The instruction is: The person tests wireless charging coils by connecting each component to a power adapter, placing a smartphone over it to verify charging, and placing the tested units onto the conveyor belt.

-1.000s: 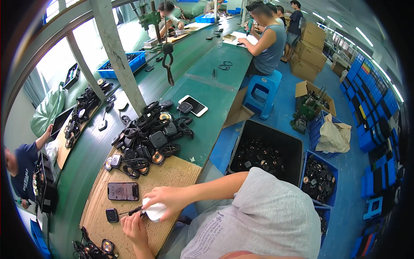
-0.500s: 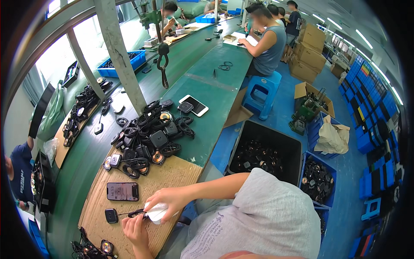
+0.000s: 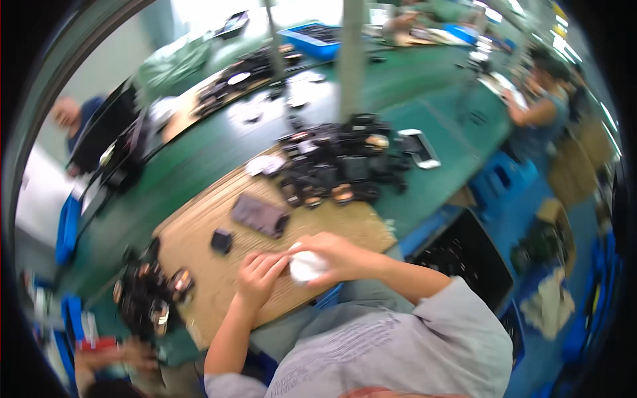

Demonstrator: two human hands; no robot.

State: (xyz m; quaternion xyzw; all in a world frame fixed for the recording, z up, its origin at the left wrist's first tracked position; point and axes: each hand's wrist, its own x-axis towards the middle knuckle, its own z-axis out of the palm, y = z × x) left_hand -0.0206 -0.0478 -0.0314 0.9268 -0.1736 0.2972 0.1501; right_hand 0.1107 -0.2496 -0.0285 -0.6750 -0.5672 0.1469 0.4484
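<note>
My right hand (image 3: 337,257) is closed around a white, rounded thing (image 3: 308,266); blur hides whether it is cloth or plastic. Close against its left side, my left hand (image 3: 261,273) has its fingers pressed together, and what they pinch is hidden. Both hands are over the near edge of a brown cardboard sheet (image 3: 199,255). Beyond my left hand lies a small black square device (image 3: 221,241) on the cardboard. A dark phone (image 3: 260,215) rests farther back on the same sheet.
A large heap of black cabled devices (image 3: 355,166) covers the cardboard's far edge, beside a white phone (image 3: 419,148). Another heap (image 3: 149,285) sits at the left. At lower left is another person's blurred hand (image 3: 136,355). A black bin (image 3: 464,259) stands right of the table.
The whole view has swung left and blurred, so the table sits farther right. Another person's hand now shows at lower left. My right hand still holds the white thing, my left beside it.
</note>
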